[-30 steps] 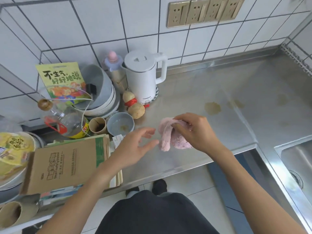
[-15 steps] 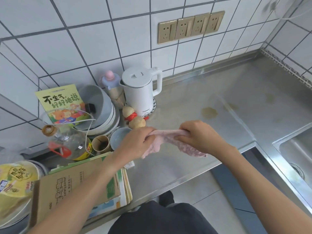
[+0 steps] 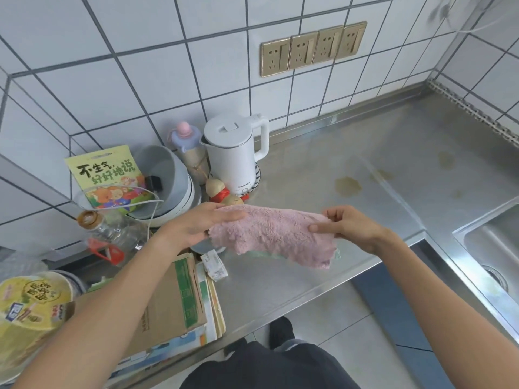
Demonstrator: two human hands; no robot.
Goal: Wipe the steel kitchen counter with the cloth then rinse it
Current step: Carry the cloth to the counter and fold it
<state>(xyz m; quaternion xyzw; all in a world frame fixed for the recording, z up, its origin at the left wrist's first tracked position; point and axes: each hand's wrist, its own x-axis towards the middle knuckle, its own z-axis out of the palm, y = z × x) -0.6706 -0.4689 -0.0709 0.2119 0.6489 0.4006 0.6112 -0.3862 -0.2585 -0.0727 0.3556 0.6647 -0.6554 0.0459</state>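
From the head view, the pink cloth (image 3: pixel 271 235) is stretched out just above the steel bench (image 3: pixel 379 153), the left hand (image 3: pixel 196 224) pinching one end and the right hand (image 3: pixel 346 227) the other. It looks light, limp and fluffy, so it should bunch easily; best folded into a pad under a flat palm before tackling the brownish stains (image 3: pixel 348 186).

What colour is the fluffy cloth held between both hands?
Pale pink fluffy cloth, clearest in the head view.

Cloth (image 3: pixel 273 237) now spread wide between left hand (image 3: pixel 196 226) and right hand (image 3: pixel 349 227); earlier bunched.
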